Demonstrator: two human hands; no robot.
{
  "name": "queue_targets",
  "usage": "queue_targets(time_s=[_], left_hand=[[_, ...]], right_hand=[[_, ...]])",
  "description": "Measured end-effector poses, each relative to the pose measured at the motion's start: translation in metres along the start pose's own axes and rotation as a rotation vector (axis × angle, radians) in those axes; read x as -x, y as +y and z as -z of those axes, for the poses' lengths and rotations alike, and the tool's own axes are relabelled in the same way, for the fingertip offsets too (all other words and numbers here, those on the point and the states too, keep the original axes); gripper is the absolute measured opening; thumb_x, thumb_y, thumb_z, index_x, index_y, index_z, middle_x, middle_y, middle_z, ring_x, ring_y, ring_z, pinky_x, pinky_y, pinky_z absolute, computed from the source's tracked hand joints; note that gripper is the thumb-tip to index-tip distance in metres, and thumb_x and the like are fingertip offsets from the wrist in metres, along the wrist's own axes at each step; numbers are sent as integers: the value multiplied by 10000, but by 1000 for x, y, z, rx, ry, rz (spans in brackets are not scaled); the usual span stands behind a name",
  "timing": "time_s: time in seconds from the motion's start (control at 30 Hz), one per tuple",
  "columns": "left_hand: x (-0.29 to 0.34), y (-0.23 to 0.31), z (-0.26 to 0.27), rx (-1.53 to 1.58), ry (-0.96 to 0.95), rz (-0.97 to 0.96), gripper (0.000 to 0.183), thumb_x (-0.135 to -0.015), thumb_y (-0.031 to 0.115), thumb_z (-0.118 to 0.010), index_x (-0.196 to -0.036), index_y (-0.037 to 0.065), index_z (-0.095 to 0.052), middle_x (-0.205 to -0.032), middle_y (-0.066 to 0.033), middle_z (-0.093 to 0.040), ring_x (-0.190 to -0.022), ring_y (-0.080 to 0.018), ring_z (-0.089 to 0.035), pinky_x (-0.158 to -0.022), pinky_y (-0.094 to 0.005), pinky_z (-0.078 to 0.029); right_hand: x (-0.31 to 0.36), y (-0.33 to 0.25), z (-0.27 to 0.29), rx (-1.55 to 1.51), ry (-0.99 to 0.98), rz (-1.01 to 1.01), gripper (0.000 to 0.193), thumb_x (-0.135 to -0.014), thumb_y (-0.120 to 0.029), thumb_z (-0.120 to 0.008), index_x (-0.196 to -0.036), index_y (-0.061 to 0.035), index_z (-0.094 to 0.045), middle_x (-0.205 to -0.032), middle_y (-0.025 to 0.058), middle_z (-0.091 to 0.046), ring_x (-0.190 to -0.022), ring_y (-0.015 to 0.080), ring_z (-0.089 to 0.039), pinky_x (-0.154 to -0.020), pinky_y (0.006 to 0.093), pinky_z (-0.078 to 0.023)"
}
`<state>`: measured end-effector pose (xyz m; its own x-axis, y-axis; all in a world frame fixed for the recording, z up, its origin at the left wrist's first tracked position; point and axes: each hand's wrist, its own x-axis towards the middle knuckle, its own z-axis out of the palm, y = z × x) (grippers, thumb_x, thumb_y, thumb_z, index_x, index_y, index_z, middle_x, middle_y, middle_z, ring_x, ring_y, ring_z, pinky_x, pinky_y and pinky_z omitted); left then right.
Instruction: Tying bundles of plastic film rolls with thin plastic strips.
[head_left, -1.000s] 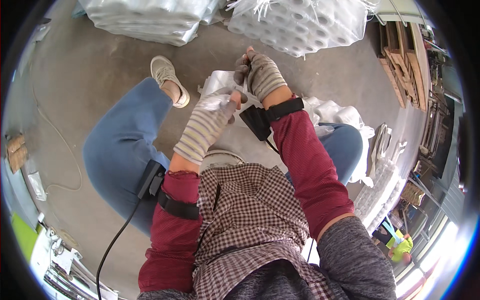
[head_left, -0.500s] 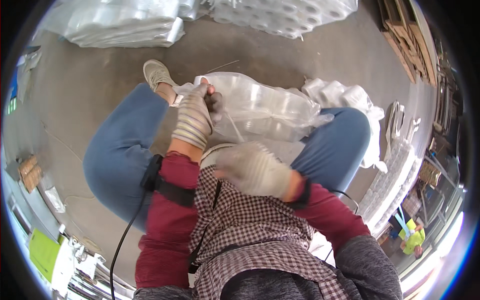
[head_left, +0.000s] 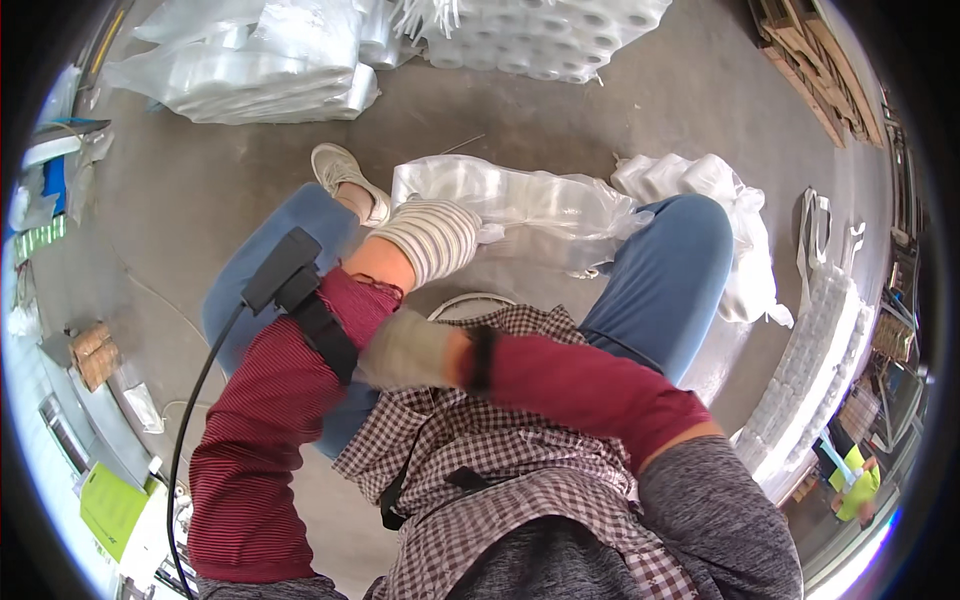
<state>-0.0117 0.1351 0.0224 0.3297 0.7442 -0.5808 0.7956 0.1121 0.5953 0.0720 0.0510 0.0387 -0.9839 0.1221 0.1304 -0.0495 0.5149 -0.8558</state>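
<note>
A clear plastic bag of pale, see-through rolls [head_left: 540, 205] lies across the floor between my legs, its right end against my right knee. My left hand [head_left: 430, 238], in a striped knit glove, is at the near side of the bag's left part. A wisp of plastic shows beside it, but its fingers are turned down and hidden, so any grip on the bag cannot be seen. My right hand [head_left: 408, 350], in a pale glove and smeared by motion, is crossed over by my left forearm, close to the black strap [head_left: 325, 335] there.
Another white bag of rolls [head_left: 690, 180] lies beyond my right knee. Large plastic-wrapped stacks of rolls [head_left: 250, 75] stand at the far side. Wooden pallets [head_left: 820, 65] lean at the far right. A black cable [head_left: 200, 400] hangs from my left forearm. A person in bright yellow [head_left: 855, 490] is at the right edge.
My left hand has come nearer and to the right, turning from raised fingers to fingers hidden below. My right hand has swung left to my left forearm. The view has shifted slightly.
</note>
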Motion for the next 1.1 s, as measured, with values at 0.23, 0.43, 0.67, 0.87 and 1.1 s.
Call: queue_targets(time_s=[0.23,0.43,0.67,0.87,1.1], left_hand=[[9,3,-33,-129,153,80,303,-894,264,-388,-955,78,-620,-994,-130,-637,-924,-282,-608,-842,-396,-451],[25,14,-25,-93,120,93,212,-818,218,-489,-936,101,-620,-978,-122,-640,-924,-278,-609,-802,-421,-450],[40,-14,-8,1287,442,183,331,-894,365,-500,-744,72,-530,-721,-14,-551,-661,-118,-591,-503,-258,-401],[-1,-6,-2,1959,207,433,303,-909,338,-488,-774,67,-476,-704,-45,-549,-690,-189,-609,-485,-302,-398],[13,7,1,109,12,42,403,-889,399,-402,-823,56,-602,-777,-170,-604,-799,-278,-594,-764,-315,-453]], right_hand=[[-3,44,166,26,123,-629,388,-738,-365,-664,-955,-44,-646,-965,139,-627,-850,302,-607,-762,378,-479],[-84,90,135,-116,-207,-671,317,-834,-337,-577,-913,-34,-624,-748,58,-614,-699,180,-596,-700,343,-487],[31,72,154,-788,231,-760,175,-843,-213,-549,-804,-48,-593,-691,30,-552,-595,139,-529,-532,260,-423],[-3,21,24,398,-299,-367,340,-830,-237,-480,-1131,-115,-578,-1111,111,-600,-1013,272,-576,-888,371,-431],[-10,-9,78,-18,-664,-287,371,-822,-312,-525,-1126,-107,-576,-1110,117,-597,-994,248,-579,-863,364,-443]])
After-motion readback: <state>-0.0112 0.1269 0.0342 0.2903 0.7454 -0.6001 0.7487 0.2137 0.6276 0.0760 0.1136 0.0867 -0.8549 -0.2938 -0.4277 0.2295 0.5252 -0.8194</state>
